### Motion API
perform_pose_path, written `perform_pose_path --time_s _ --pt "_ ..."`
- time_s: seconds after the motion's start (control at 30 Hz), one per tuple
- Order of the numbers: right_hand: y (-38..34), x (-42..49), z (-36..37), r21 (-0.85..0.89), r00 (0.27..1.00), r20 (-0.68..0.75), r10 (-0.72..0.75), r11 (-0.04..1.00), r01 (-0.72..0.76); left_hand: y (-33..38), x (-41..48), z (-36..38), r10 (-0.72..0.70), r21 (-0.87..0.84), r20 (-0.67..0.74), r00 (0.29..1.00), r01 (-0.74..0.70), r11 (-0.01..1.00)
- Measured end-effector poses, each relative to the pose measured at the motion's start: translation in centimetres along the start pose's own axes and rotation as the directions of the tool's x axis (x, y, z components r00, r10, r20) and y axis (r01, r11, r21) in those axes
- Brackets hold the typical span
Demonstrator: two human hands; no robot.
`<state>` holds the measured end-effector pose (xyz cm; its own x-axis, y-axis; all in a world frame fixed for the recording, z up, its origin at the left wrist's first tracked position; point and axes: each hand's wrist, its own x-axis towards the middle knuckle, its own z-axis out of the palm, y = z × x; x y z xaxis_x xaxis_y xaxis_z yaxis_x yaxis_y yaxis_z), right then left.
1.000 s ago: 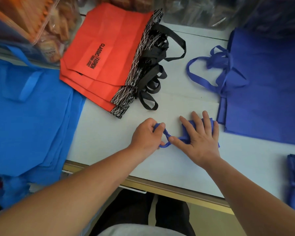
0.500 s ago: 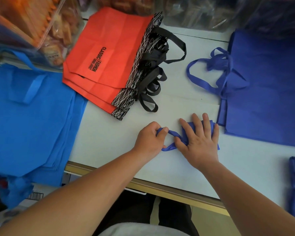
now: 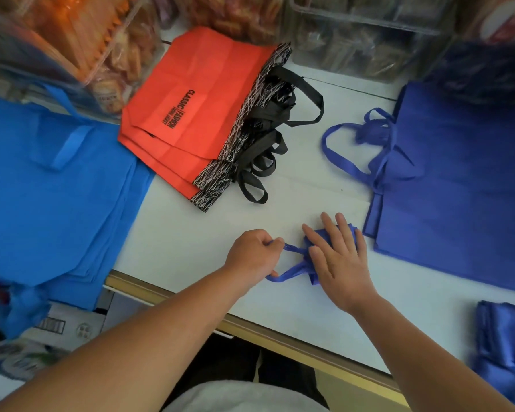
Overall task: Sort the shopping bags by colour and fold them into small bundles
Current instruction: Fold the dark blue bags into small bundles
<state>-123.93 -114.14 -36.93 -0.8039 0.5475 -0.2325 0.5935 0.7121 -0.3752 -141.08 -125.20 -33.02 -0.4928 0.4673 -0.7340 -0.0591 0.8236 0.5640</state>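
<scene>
One folded indigo bundle lies near the front edge of the white table, pinned under my right hand, whose fingers lie straight and flat on it. My left hand, at the bundle's 9 o'clock, has its fingers curled round the strap that runs out from the bundle. Flat indigo bags lie at 2 o'clock, red bags with black handles at 11 o'clock, bright blue bags farther out at 9 o'clock, and more indigo bundles at 4 o'clock.
</scene>
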Motion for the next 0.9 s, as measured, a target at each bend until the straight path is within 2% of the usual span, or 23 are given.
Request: perform_pose_path --time_s 0.07,0.13,0.23,0.37,0.5,0.57,0.63,0.7,0.8,0.9 --pt "-0.1 -0.5 -0.2 0.065 0.99 -0.131 0.06 0.997 -0.052 0.5 -0.6 0.5 -0.026 0.001 -0.001 1.0 0.026 1.0" --pt "-0.4 -0.9 -0.7 0.15 0.948 -0.202 0.247 0.964 -0.219 0.8 -1.2 0.9 -0.055 0.004 -0.005 0.998 0.055 0.999" --pt "-0.8 -1.4 -2.2 0.312 0.839 -0.073 0.54 0.811 -0.495 1.1 -2.2 1.3 -0.089 -0.007 -0.032 0.996 0.089 0.996" --pt "-0.5 -1.9 -3.1 0.426 0.783 0.045 0.62 0.697 -0.576 0.8 -3.4 1.1 -0.11 -0.006 -0.035 0.993 0.11 0.994" --pt "-0.1 -1.7 -3.5 0.451 0.637 0.205 0.743 0.506 -0.735 0.3 -4.8 1.4 -0.109 -0.082 -0.046 0.993 0.105 0.991" --pt "-0.1 -1.3 -3.7 0.492 0.613 0.298 0.732 0.432 -0.756 -0.1 -5.3 1.7 -0.106 -0.094 -0.05 0.993 0.1 0.99" --pt "-0.3 -1.1 -4.2 0.586 0.629 0.374 0.681 0.353 -0.73 -0.3 -5.9 1.6 -0.115 -0.089 -0.056 0.992 0.109 0.99" --pt "-0.7 -1.4 -5.4 0.667 0.697 0.408 0.59 0.329 -0.668 -0.3 -6.5 1.0 -0.141 -0.112 -0.072 0.987 0.133 0.985" --pt "-1.2 -3.5 -8.5 0.814 0.876 0.314 0.365 0.371 -0.447 0.1 -8.1 -0.3 -0.204 -0.187 -0.05 0.978 0.191 0.964" --pt "-1.7 -7.2 -12.6 0.843 0.968 0.223 0.113 0.477 -0.25 0.9 -9.9 -0.9 -0.155 -0.091 0.033 0.987 0.158 0.983"
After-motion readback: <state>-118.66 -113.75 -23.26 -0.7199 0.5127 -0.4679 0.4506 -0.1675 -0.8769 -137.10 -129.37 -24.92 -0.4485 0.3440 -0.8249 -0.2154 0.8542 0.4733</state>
